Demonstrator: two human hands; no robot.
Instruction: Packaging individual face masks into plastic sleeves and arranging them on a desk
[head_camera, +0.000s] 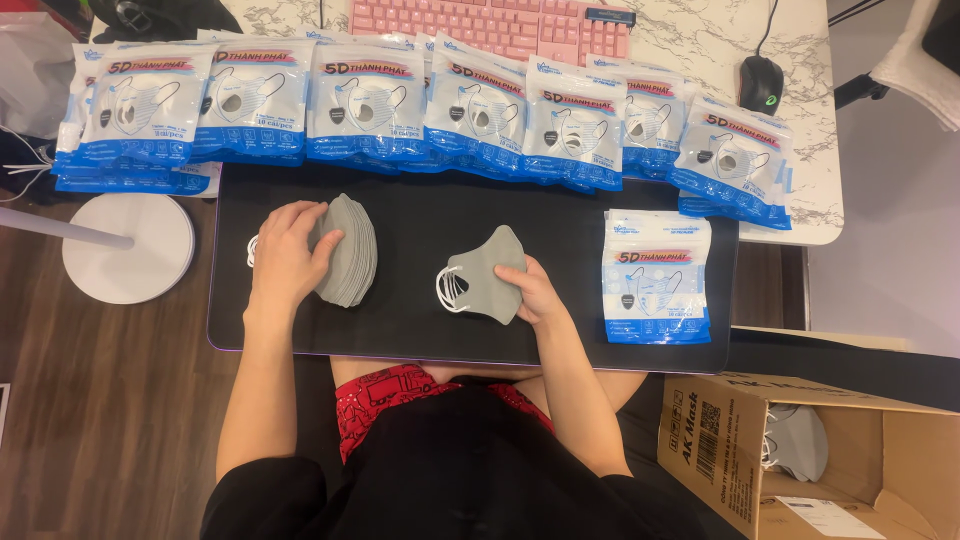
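Observation:
A stack of grey face masks (350, 250) lies on the left of a black mat (570, 225). My left hand (287, 250) rests on the stack's left side, fingers curled over the top mask. In the mat's middle lies a small pile of grey masks (485, 272) with white ear loops. My right hand (535, 292) presses on its right edge. A single blue and white mask packet (657, 277) lies flat to the right of that hand.
A row of several blue and white mask packets (420, 110) lines the mat's far edge. Behind them sit a pink keyboard (490, 25) and a black mouse (761, 82) on a marble table. An open cardboard box (800, 450) with grey masks stands at lower right. A white round base (128, 248) is at left.

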